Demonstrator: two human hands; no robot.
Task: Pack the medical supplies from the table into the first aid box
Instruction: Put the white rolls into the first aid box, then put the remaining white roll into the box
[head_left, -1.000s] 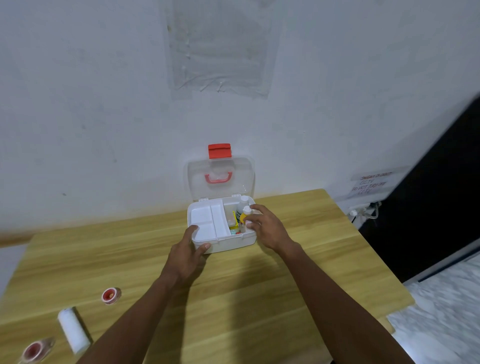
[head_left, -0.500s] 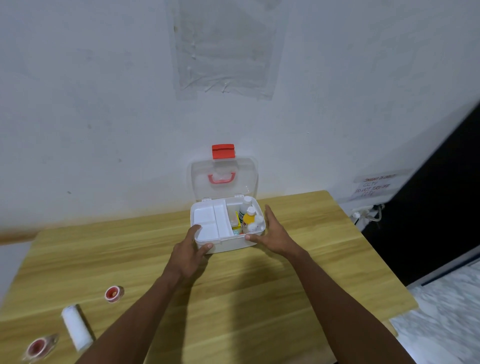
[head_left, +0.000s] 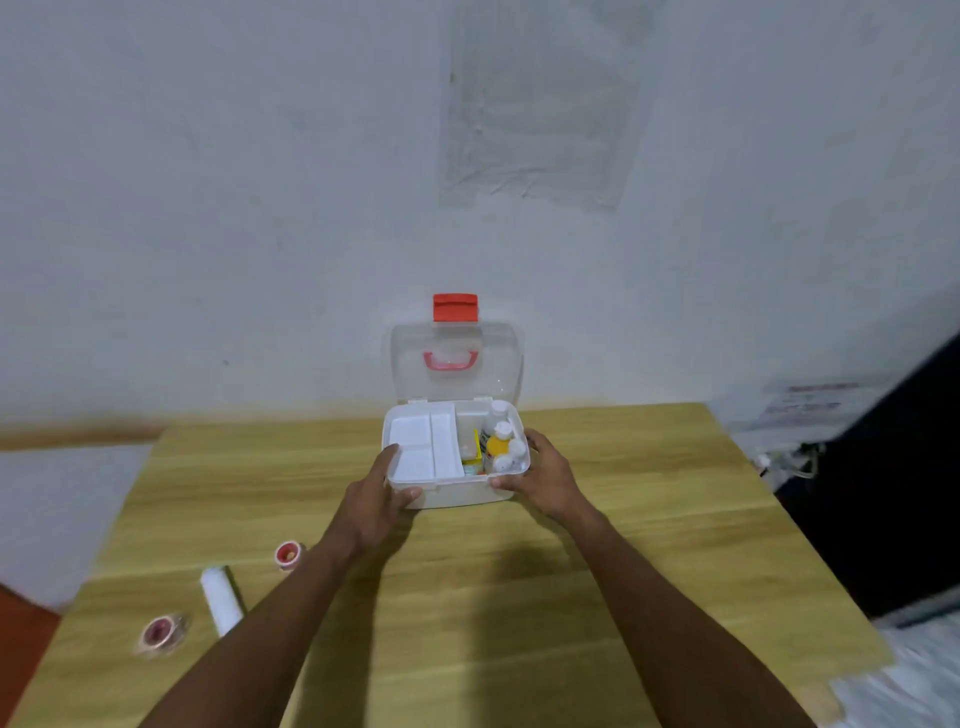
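Note:
The white first aid box (head_left: 457, 492) stands open at the back of the wooden table (head_left: 519, 571), its clear lid (head_left: 456, 364) with red latch leaning against the wall. A white tray (head_left: 423, 452) fills its left half; small bottles (head_left: 501, 447), one yellow, stand in the right half. My left hand (head_left: 376, 499) grips the box's front left corner, thumb on the rim. My right hand (head_left: 545, 475) holds the front right corner. On the table's left lie a white bandage roll (head_left: 221, 600) and two red tape rolls (head_left: 287, 554) (head_left: 162, 631).
The white wall rises right behind the box. The table's right edge drops to a dark area with a socket and cables (head_left: 789, 460). A grey surface (head_left: 57, 514) lies beyond the table's left edge.
My right hand has come out of the box's right half, leaving the bottle there, and now holds the box's right corner. The view has shifted left.

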